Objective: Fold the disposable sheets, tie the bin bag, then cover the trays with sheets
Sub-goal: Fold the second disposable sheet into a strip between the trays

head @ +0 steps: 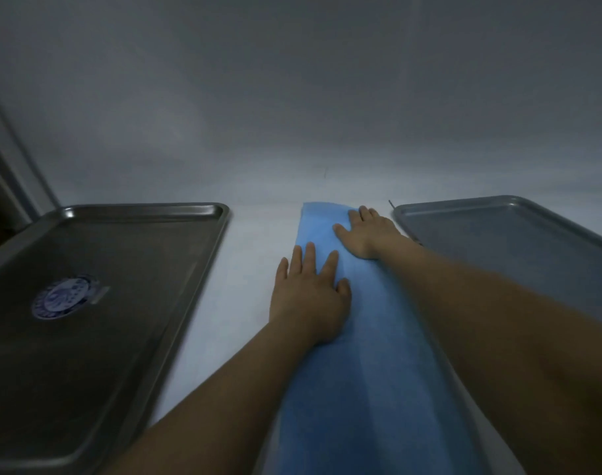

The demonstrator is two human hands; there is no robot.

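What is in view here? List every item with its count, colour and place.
blue sheet: 1, blue, folded into a long strip on the table between the two trays
left tray: 1, dark steel, on the table at the left, uncovered
right tray: 1, grey steel, on the table at the right, uncovered
sticker: 1, blue and white, round, on the left tray's floor
table: 1, white, under the trays and sheet
wall: 1, grey, behind the table
left hand: 1, bare, flat on the blue sheet's left edge, fingers straight
right hand: 1, bare, flat on the blue sheet's far end, fingers straight
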